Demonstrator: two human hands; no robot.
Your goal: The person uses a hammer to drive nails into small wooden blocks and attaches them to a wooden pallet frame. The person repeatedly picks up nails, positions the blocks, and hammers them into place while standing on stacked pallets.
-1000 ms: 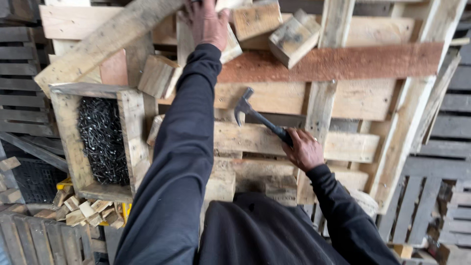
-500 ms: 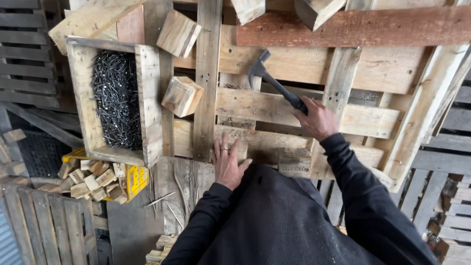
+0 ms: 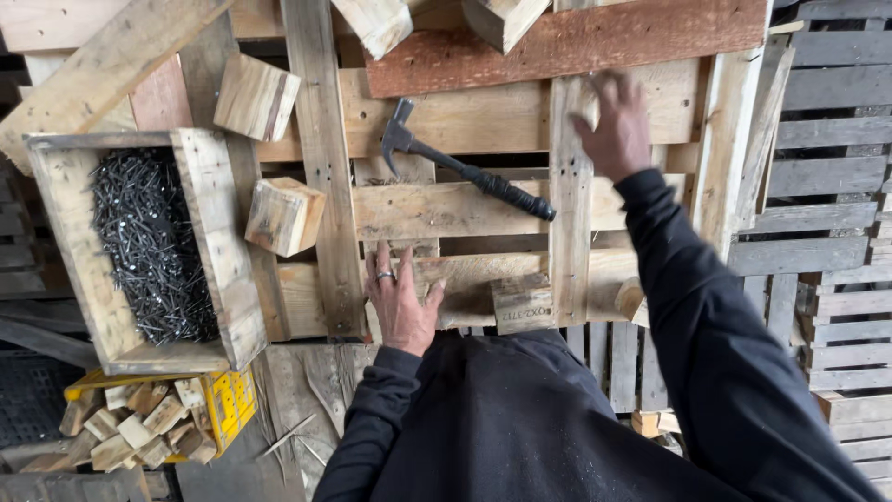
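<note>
My left hand [image 3: 401, 302], a ring on one finger, lies flat with fingers spread on a pale plank of the wooden pallet [image 3: 465, 209]. My right hand [image 3: 613, 125] is blurred, raised over an upright pallet plank [image 3: 569, 232]; a pale patch sits at its fingertips, and whether it grips anything is unclear. A black claw hammer [image 3: 465, 167] lies loose on the pallet between my hands, head to the upper left, handle end just left of my right forearm. A small stamped wood block [image 3: 522, 302] rests at the pallet's near edge.
A wooden box [image 3: 218, 242] full of dark nails [image 3: 149, 242] stands at the left. Two loose wood blocks [image 3: 255, 96] [image 3: 283, 216] lie beside it. A yellow crate [image 3: 228, 404] of offcuts sits lower left. Grey pallets [image 3: 836, 186] are stacked at the right.
My right hand has let go of the hammer, which now lies on the pallet, and has moved up and to the right. My left hand stays flat on the plank.
</note>
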